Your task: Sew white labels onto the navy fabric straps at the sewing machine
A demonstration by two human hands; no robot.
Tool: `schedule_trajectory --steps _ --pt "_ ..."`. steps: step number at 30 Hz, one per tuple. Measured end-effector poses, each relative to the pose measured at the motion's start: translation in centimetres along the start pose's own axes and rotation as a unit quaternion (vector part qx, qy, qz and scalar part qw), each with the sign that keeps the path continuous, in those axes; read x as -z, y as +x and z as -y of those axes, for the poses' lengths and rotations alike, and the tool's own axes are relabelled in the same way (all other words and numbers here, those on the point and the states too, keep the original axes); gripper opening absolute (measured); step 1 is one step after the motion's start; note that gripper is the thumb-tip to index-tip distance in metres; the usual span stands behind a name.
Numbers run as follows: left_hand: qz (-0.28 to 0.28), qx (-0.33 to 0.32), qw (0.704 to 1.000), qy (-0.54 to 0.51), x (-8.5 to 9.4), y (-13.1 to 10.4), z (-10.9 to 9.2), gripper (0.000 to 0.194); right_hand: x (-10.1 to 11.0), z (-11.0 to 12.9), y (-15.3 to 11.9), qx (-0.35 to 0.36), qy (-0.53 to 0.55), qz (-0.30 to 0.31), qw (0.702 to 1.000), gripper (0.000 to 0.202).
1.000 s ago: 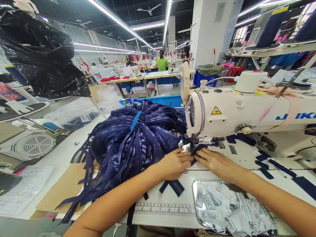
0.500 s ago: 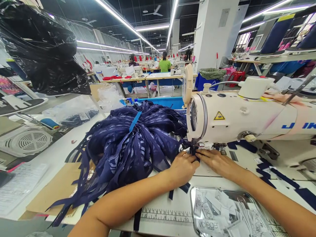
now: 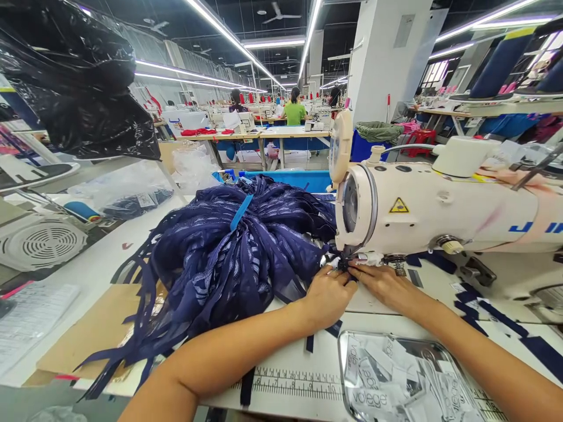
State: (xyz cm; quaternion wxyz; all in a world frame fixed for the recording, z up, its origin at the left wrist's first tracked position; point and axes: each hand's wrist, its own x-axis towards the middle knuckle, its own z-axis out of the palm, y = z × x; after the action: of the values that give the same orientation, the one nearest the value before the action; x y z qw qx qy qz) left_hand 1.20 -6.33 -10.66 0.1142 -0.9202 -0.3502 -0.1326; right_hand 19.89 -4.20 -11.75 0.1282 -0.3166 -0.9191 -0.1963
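My left hand is closed with bent fingers on a small dark piece of navy fabric under the needle area of a white sewing machine. From the other side, my right hand has its fingers together, with the tips on the same fabric. The fingertips of both hands nearly meet just in front of the presser foot, and much of the piece is hidden by them. Left of the machine lies a big bundle of navy fabric strips, gathered with a blue tie.
A metal tray of white printed labels lies in front, beside a ruler marking. Navy scraps are scattered at right. Cardboard and paper sheets lie left, below a black plastic bag. People sit at machines further back.
The view has shifted slightly, so the machine appears a little further right. Both hands stay at the needle on the navy fabric, with hardly any movement.
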Motion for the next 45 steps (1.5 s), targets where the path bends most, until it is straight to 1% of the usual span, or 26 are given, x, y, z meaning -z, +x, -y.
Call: schedule_trajectory --steps 6,12,17,19,21,22,24,26,28,30,32,34,36,38,42,45 --pt "0.000 0.013 1.000 0.009 0.0 0.3 -0.1 0.010 1.0 0.1 0.7 -0.010 -0.010 -0.006 1.000 0.042" --pt "-0.004 0.018 1.000 0.022 -0.4 0.6 0.0 0.009 0.9 0.0 0.8 -0.016 -0.001 -0.003 1.000 0.044" --pt "-0.038 0.009 0.998 0.042 -0.6 0.3 -0.2 0.010 1.0 0.0 0.8 -0.027 -0.032 0.011 0.999 0.043" --pt "-0.060 0.009 0.997 0.051 -0.5 -0.2 -0.3 0.013 1.2 0.1 0.9 -0.035 -0.027 0.017 0.999 0.043" --pt "-0.067 0.010 0.996 0.050 -0.1 -0.7 -0.3 0.016 1.3 0.0 1.0 -0.042 -0.004 0.021 0.999 0.041" --pt "-0.061 0.012 0.997 0.046 0.1 -1.0 -0.1 0.016 1.3 0.0 1.0 -0.046 0.009 0.020 0.999 0.039" --pt "-0.030 0.010 0.999 0.033 0.8 -1.5 0.5 0.014 1.2 -0.1 0.9 -0.054 0.025 0.012 0.998 0.035" --pt "0.006 0.011 1.000 0.022 1.5 -1.8 1.6 0.009 1.1 -0.1 0.7 -0.059 0.026 -0.001 0.998 0.033" --pt "0.030 0.022 0.999 0.011 2.1 -1.7 2.8 0.007 1.0 0.2 0.5 -0.056 0.033 -0.011 0.998 0.032" --pt "0.036 0.046 0.998 -0.006 2.3 -1.3 3.8 0.012 1.2 0.6 0.3 -0.051 0.052 -0.017 0.997 0.033" --pt "0.035 0.072 0.996 -0.032 2.4 -0.8 4.4 0.019 1.4 1.2 0.3 -0.045 0.069 -0.023 0.996 0.034" --pt "0.032 0.095 0.993 -0.059 2.5 -0.4 4.5 0.021 1.6 1.8 0.4 -0.041 0.079 -0.030 0.996 0.034" --pt "0.023 0.105 0.992 -0.072 2.4 -0.1 4.1 0.018 1.6 2.1 0.6 -0.040 0.088 -0.032 0.995 0.032" --pt "0.000 0.078 0.995 -0.056 2.3 0.0 3.6 0.018 1.5 2.2 0.7 -0.044 0.099 -0.032 0.994 0.031" --pt "-0.043 -0.026 0.998 0.031 1.6 -0.1 3.1 0.013 0.9 1.8 0.7 -0.061 0.144 -0.029 0.987 0.031" --pt "-0.054 -0.041 0.995 0.068 0.9 0.2 3.0 0.019 0.3 1.5 0.6 -0.082 0.189 -0.033 0.978 0.032"
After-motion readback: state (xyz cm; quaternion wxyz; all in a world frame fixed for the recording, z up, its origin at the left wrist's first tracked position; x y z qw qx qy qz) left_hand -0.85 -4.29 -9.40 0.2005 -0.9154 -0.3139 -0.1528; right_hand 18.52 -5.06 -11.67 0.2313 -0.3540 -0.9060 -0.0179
